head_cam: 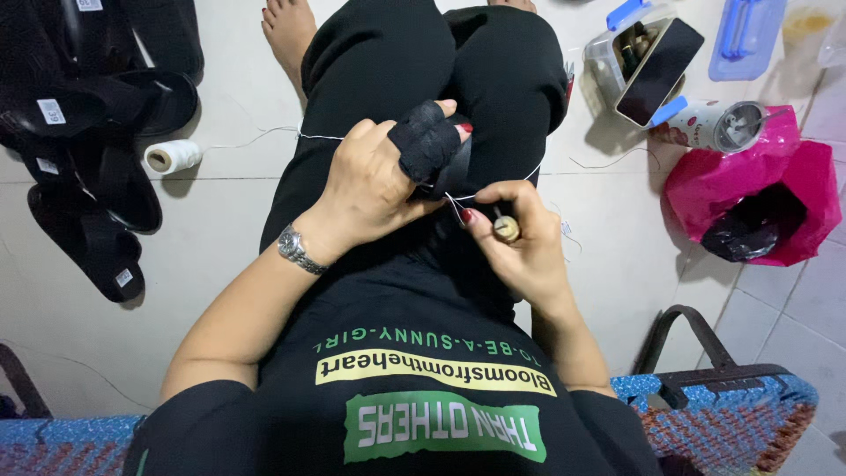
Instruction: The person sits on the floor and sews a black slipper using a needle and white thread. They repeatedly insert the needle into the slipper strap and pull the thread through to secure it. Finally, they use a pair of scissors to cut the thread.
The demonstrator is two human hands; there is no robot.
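The person sat with a black sandal strap [458, 167] on the lap, and everything else can be placed from that strap. The left hand [374, 181], its fingers wrapped in black cloth, was closed around the strap and pinned it against the knees. Just below the strap and to its right, the right hand [520, 242] was closed around a wooden-handled awl [505, 227], its tip hidden where it met the strap. White thread [264, 135] ran from the strap leftward across the thigh to a spool [174, 156] lying on the floor tiles, well to the strap's left. Farther left of the strap lay a heap of black sandals [92, 150] with small white tags. Up and to the right of the strap stood a clear box with a phone [659, 60] resting on it, a cup [718, 125] and a pink bag [758, 198].

Judging by the thread already drawn taut to the strap, stitching seemed to be under way, but how many stitches were made or left could not be seen, since the hands covered the seam.
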